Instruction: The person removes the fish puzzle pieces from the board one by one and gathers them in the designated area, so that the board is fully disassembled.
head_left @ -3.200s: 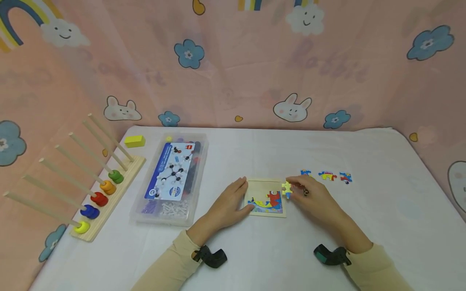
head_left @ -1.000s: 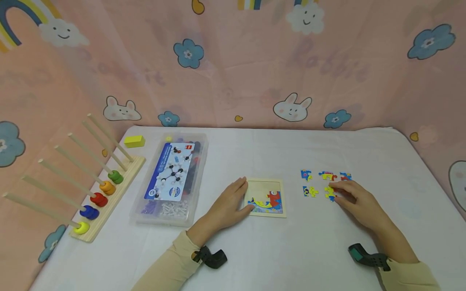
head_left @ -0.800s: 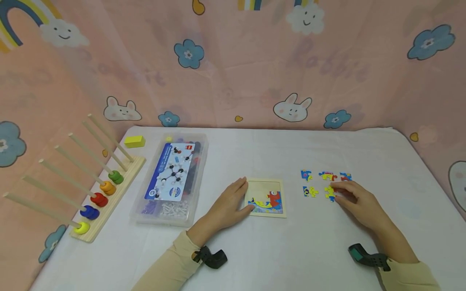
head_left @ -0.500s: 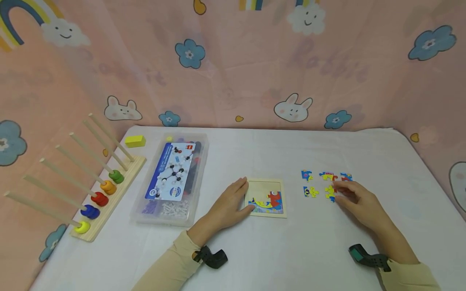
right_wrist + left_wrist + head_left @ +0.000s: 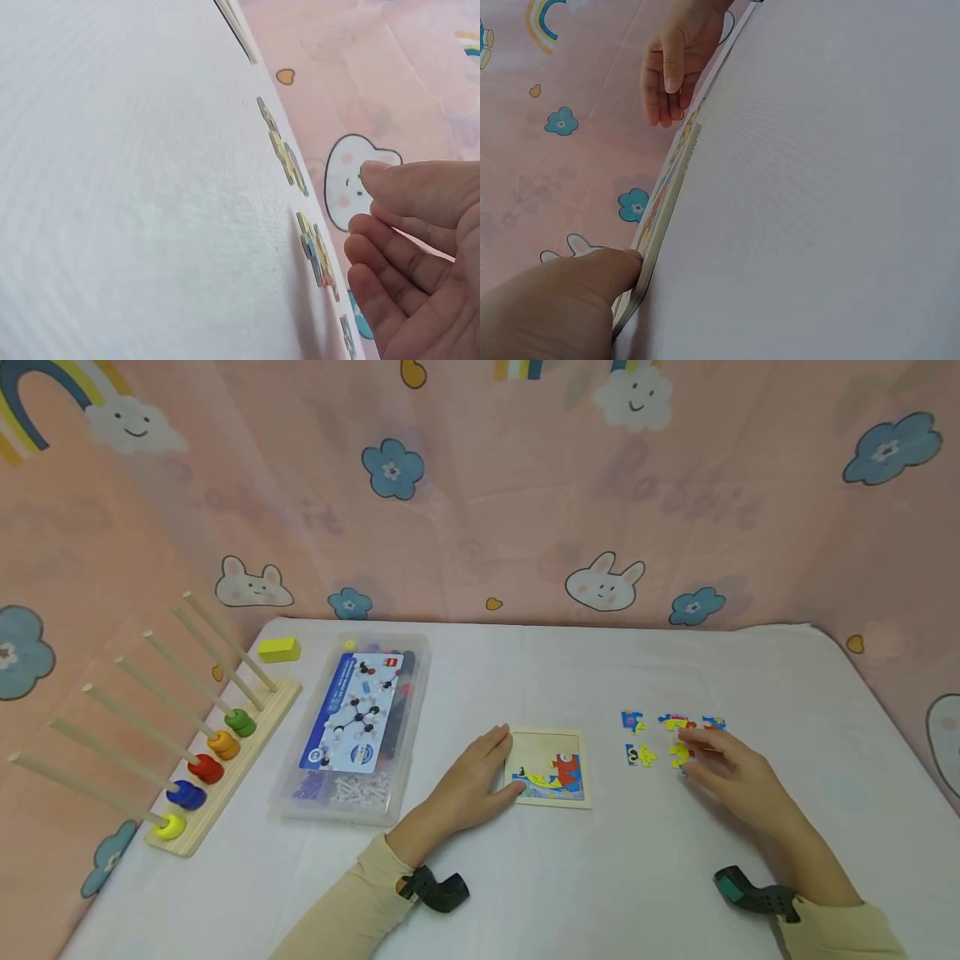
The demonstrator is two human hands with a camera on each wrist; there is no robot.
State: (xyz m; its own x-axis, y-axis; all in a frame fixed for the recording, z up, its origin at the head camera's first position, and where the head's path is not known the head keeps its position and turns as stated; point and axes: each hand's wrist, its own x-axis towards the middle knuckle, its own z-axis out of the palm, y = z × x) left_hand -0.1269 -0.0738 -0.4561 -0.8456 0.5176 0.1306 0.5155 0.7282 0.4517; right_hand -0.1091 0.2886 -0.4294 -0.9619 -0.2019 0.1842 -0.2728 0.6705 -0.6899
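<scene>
A shallow wooden puzzle board [image 5: 547, 742] lies on the white table, colourful pieces fitted along its lower part. My left hand [image 5: 471, 777] rests on its lower left corner, fingers straight along the left edge and thumb on the front edge. In the left wrist view, the thumb of that left hand [image 5: 562, 300] presses the board's rim [image 5: 664, 217]. To the right, my right hand [image 5: 738, 781] hovers over a yellow puzzle piece [image 5: 678, 752], partly covered by the fingertips. In the right wrist view, the right hand [image 5: 420, 262] has thumb and fingers apart, holding nothing.
Several more loose puzzle pieces [image 5: 632, 721] lie beside the right hand. Left of the board is a clear plastic case [image 5: 408, 760] with a molecule-model label. A wooden peg rack [image 5: 277, 702] with coloured rings and a yellow block [image 5: 279, 650] stand at the far left.
My right hand has moved right from the board, where it pinched a yellow puzzle piece; that piece now lies among the others. Just now its fingers shifted slightly left. The left hand stays put.
</scene>
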